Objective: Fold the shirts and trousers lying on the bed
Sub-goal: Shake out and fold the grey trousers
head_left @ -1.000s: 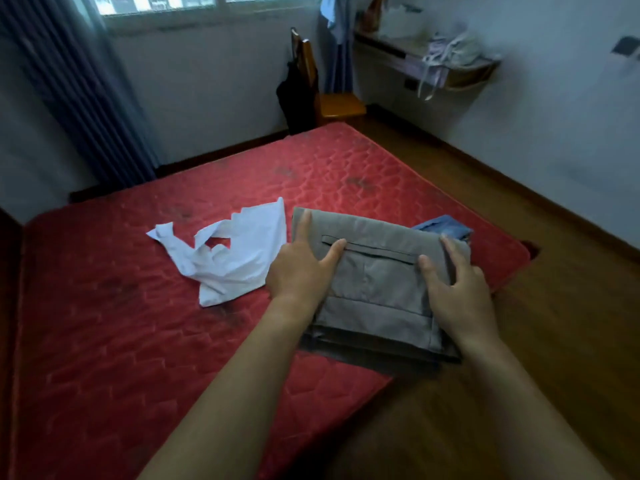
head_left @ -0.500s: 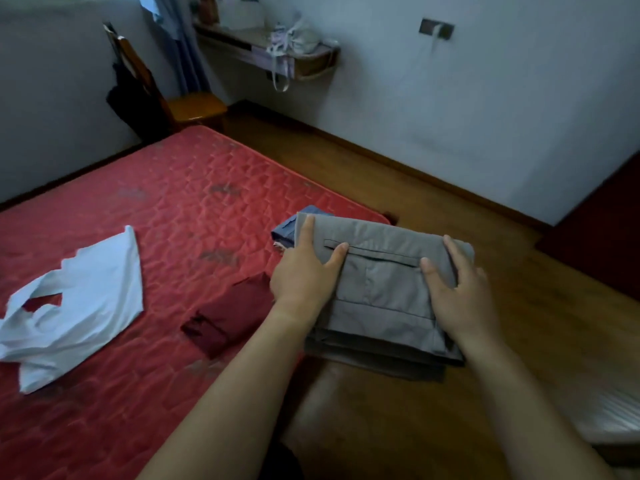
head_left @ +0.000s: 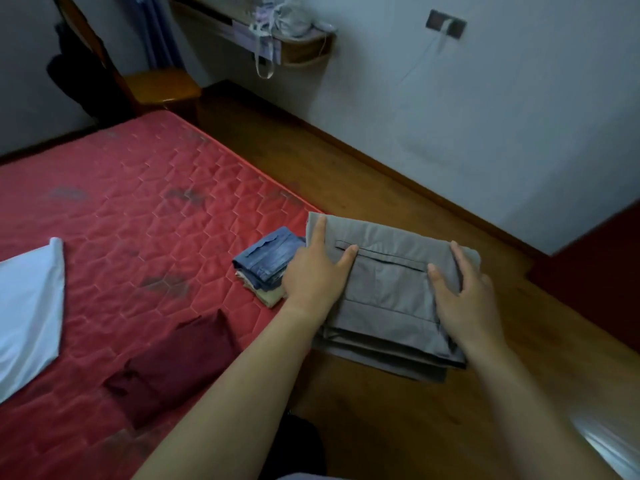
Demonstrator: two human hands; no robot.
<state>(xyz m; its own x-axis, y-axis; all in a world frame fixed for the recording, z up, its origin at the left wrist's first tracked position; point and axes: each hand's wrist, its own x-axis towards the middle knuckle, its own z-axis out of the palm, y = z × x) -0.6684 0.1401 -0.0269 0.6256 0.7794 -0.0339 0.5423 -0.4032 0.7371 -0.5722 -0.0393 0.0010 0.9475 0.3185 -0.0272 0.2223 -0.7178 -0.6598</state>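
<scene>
Grey trousers (head_left: 388, 289), still in fingers' grip of left hand (head_left: 315, 273) and right hand (head_left: 465, 297), now beside jeans (head_left: 268, 258)

You're handling trousers (head_left: 391, 282) of matt grey cloth; jeans (head_left: 268, 258) faded denim; mattress (head_left: 138, 209) quilted red fabric; floor (head_left: 381, 427) glossy wood.

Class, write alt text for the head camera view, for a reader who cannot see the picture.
A left hand and a right hand hold folded grey trousers by the sides, at the edge of a red mattress. On the mattress lie folded blue jeans, a dark red garment and a white garment.
</scene>
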